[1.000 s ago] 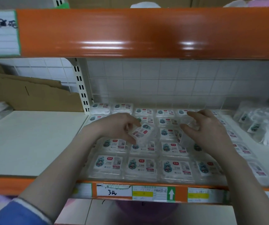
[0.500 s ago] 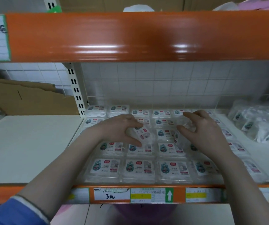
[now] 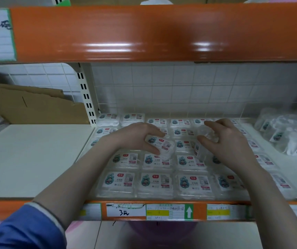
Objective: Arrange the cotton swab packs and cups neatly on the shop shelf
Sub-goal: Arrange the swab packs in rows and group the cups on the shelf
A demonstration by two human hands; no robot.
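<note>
Cotton swab packs (image 3: 155,183) laid flat in rows across white shelf board (image 3: 36,159), filling its middle stretch from back wall to front lip. Far left: cardboard sheets (image 3: 27,105) leaning against white tiled wall (image 3: 162,87), slotted upright post (image 3: 85,94) beside them. Left hand (image 3: 137,136) curled round one tilted pack (image 3: 161,145), thumb beneath, fingers over top, raised above rows. Right hand (image 3: 228,141) pinching clear plastic piece (image 3: 206,135) between thumb and fingers; whether pack or cup, cannot tell. Far right: loose heap of clear bags (image 3: 287,130). Overhead, glossy orange beam (image 3: 162,33); along front edge, orange rail (image 3: 199,211) with price labels (image 3: 126,210).
</note>
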